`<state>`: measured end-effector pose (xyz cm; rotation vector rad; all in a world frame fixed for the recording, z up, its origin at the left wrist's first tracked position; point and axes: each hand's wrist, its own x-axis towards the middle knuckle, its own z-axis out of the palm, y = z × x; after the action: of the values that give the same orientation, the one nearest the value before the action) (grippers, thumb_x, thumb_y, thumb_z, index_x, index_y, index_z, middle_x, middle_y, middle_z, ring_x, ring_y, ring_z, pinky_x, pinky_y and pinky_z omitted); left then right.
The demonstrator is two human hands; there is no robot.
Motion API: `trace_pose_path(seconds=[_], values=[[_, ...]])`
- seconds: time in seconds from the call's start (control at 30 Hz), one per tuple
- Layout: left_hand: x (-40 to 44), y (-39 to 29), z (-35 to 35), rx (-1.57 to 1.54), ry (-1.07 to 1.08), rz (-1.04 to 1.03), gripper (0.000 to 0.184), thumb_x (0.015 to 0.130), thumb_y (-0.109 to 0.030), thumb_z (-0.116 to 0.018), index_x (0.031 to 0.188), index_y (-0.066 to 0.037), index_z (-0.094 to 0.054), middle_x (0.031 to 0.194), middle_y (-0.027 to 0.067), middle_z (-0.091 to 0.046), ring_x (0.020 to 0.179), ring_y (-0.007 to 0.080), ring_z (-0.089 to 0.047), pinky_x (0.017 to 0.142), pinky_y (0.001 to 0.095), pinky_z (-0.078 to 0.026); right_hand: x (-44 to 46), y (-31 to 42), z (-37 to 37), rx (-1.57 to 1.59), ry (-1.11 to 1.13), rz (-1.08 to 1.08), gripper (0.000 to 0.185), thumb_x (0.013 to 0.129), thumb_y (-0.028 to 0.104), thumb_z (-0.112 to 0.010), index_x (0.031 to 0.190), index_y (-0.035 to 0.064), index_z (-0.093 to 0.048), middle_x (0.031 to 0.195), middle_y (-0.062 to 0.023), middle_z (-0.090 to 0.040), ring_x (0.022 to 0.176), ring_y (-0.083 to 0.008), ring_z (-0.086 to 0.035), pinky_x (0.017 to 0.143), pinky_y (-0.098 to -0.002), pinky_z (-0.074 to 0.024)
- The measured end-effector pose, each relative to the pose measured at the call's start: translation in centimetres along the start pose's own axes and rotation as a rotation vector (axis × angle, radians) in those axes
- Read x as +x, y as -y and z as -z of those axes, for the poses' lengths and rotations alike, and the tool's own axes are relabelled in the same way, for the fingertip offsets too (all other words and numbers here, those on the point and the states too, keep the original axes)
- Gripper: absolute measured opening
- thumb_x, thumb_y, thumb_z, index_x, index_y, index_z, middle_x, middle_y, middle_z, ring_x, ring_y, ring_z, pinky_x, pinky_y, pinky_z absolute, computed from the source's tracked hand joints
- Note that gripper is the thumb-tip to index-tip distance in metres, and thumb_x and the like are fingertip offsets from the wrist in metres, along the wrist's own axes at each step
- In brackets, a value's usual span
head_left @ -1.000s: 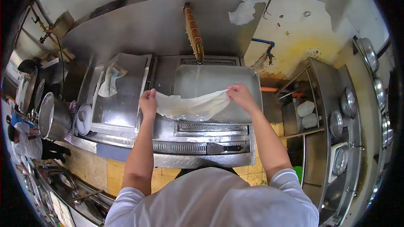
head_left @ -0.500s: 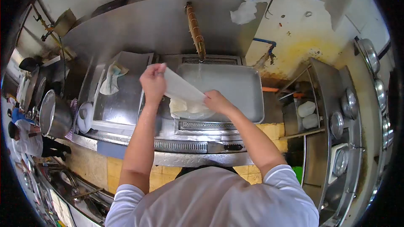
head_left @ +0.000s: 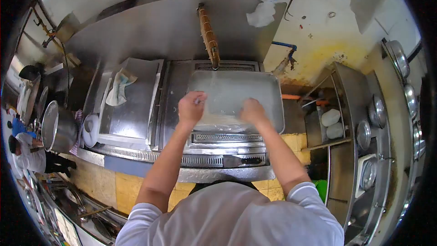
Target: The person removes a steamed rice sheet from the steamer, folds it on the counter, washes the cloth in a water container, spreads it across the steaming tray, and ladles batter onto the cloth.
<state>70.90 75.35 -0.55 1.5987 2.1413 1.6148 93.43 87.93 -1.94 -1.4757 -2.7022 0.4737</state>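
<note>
A wide, shallow grey metal tray (head_left: 281, 105) holds cloudy water with small bubbles on the surface. A pale, thin cloth-like sheet (head_left: 222, 120) lies low in the tray's near side, between my two hands. My left hand (head_left: 191, 108) is over the tray's left edge, its fingers curled and closed; whether they grip the sheet is unclear. Opposite it, my right hand (head_left: 253, 111) is above the sheet's right end, its fingers smeared by motion. Above the tray's back edge hangs a wrapped spout (head_left: 209, 36), with a faint stream of water below it.
A crumpled white cloth (head_left: 120, 87) lies on a steel panel (head_left: 129, 118) at the left. A wide-bladed tool (head_left: 241, 161) rests along the front grating. Far left stand a large pot (head_left: 59, 127) and a person in white (head_left: 29, 152). Metal shelving (head_left: 350, 109) is at the right.
The sheet, earlier stretched at a slant between both hands above the tray, is now down in it. My left hand moved right and down; my right hand moved right.
</note>
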Motion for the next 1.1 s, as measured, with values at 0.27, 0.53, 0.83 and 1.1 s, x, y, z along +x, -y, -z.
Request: trace_pose_path(seconds=[0.27,0.53,0.83,1.1], values=[[4.8,-0.8,3.2,-0.226,-0.185,0.079,0.018,0.091,-0.018,-0.073,0.093,0.0,-0.074,0.083,0.0103,-0.075,0.077,0.0166,-0.069,0.071,0.0325,-0.053,3.0,7.1,-2.6,0.537,0.099,0.257,0.028,0.084,0.01,-0.056,0.104,-0.0027,-0.071,0.098,-0.0251,-0.071,0.094,-0.039,-0.069,0.088,-0.045,-0.0517],[-1.8,13.6,5.3,0.206,-0.078,0.534,0.031,0.087,-0.027,-0.078,0.099,0.001,-0.071,0.089,0.0149,-0.072,0.084,0.0253,-0.068,0.08,0.0393,-0.053,3.1,-4.1,-1.1,0.272,-0.002,0.234,0.023,0.08,0.016,-0.062,0.093,0.0026,-0.075,0.095,-0.0252,-0.07,0.088,-0.0399,-0.069,0.083,-0.0463,-0.0544],[1.6,-1.5,-3.1,-0.195,0.535,0.007,0.034,0.084,-0.018,-0.075,0.114,-0.003,-0.067,0.109,0.0222,-0.069,0.105,0.0406,-0.065,0.089,0.0442,-0.051,0.6,6.9,6.6,0.794,0.007,0.298,0.015,0.079,0.009,-0.07,0.093,0.0019,-0.073,0.079,-0.0092,-0.071,0.075,-0.0182,-0.068,0.072,-0.0319,-0.0541],[4.9,-11.2,1.1,-0.057,0.257,-0.246,0.02,0.084,0.0,-0.065,0.102,-0.004,-0.074,0.095,0.0204,-0.072,0.086,0.037,-0.071,0.076,0.0396,-0.056,0.5,6.9,5.4,1.496,0.039,0.381,0.026,0.091,0.005,-0.063,0.117,0.0028,-0.065,0.107,-0.0003,-0.066,0.089,-0.0081,-0.06,0.078,-0.0237,-0.0492]])
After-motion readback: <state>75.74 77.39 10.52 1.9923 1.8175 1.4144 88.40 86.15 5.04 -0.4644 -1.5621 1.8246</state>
